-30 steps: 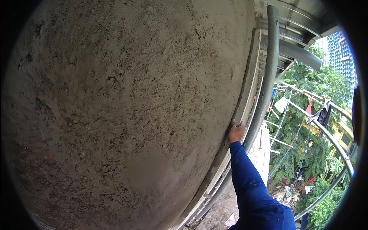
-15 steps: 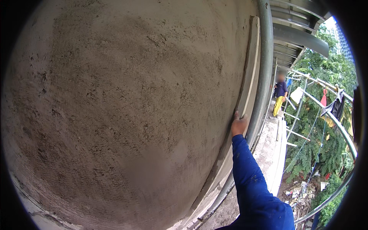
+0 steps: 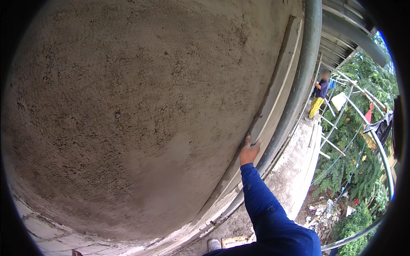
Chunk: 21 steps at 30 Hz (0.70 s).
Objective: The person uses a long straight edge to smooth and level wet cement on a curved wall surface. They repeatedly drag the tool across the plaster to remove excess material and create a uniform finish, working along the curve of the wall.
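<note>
My right hand reaches up from the lower right in a blue sleeve. Its fingers are closed round the edge of a long, flat, pale board at the right edge of the plastered wall. The thumb side faces the wall, and the fingertips are partly hidden behind the board. Grey-brown plaster covers the wall, rough and pitted in the middle and smoother toward the bottom and right edge. My left hand is not in view.
A thick grey pipe runs close beside the board. On the narrow walkway, a person in yellow trousers stands farther off. Scaffold poles with hanging cloths line the outer side; rubble lies below. A shoe shows at the bottom.
The view has shifted, bringing more of the floor into sight. My right hand appears lower and farther left, still gripping the board. The distant person's arm is now raised toward a pole.
</note>
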### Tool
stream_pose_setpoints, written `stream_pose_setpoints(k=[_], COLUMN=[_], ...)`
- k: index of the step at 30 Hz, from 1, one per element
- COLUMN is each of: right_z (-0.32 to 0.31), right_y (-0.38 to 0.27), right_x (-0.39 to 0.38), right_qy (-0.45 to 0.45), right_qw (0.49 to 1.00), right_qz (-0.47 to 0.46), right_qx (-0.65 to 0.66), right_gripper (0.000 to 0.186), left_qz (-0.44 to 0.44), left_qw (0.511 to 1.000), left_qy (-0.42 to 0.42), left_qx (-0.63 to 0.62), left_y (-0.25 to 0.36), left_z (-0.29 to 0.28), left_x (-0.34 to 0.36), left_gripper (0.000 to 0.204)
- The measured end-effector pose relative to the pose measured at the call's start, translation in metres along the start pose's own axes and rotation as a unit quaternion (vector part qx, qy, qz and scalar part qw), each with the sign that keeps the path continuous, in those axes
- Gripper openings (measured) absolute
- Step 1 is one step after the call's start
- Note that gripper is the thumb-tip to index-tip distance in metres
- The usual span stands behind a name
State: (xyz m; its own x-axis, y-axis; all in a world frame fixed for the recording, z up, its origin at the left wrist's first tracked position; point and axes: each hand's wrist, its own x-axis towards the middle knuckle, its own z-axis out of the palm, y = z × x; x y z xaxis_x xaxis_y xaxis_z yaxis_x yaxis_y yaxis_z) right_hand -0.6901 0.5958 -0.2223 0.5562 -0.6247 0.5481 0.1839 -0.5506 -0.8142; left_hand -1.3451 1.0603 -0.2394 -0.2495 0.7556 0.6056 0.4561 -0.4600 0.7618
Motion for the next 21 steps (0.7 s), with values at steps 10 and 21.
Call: stream_pose_setpoints(k=[10, 21], right_z=[-0.016, -0.015], right_y=[-0.063, -0.088], right_x=[0.076, 0.124], right_qy=[-0.008, 0.012], right_qw=[0.99, 0.995], right_qz=[-0.032, -0.034], right_qx=[0.136, 0.091], right_gripper=[0.057, 0.063], left_qz=[0.413, 0.366], left_qw=[0.909, 0.922], left_qy=[0.049, 0.065], left_qx=[-0.028, -0.113], left_y=[0.217, 0.194], left_z=[0.042, 0.068], left_x=[0.035, 0.035], left_gripper=[0.068, 0.062])
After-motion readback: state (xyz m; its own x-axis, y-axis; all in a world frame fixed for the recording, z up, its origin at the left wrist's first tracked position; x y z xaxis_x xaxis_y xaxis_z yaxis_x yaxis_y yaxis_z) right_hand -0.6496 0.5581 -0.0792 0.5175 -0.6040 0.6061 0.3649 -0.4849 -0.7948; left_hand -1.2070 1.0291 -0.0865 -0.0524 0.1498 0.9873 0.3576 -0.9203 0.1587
